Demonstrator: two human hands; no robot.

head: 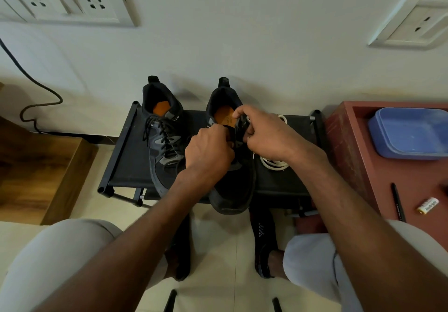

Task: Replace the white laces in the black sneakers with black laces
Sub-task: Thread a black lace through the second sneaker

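Two black sneakers with orange insoles stand on a low black rack (126,156). The left sneaker (162,139) carries black laces through its eyelets. Over the throat of the right sneaker (230,190) both my hands work. My left hand (208,151) is curled over the eyelet area, and what it pinches is hidden. My right hand (264,132) pinches the sneaker's black tongue near the collar. A coiled white lace (274,163) lies on the rack just right of that sneaker, partly under my right wrist.
A red-brown side table (351,156) at the right holds a blue plastic tray (409,134), a black pen (398,202) and a battery (428,205). A wooden box (43,173) stands at the left. The wall with sockets is right behind the rack. My knees flank the tiled floor.
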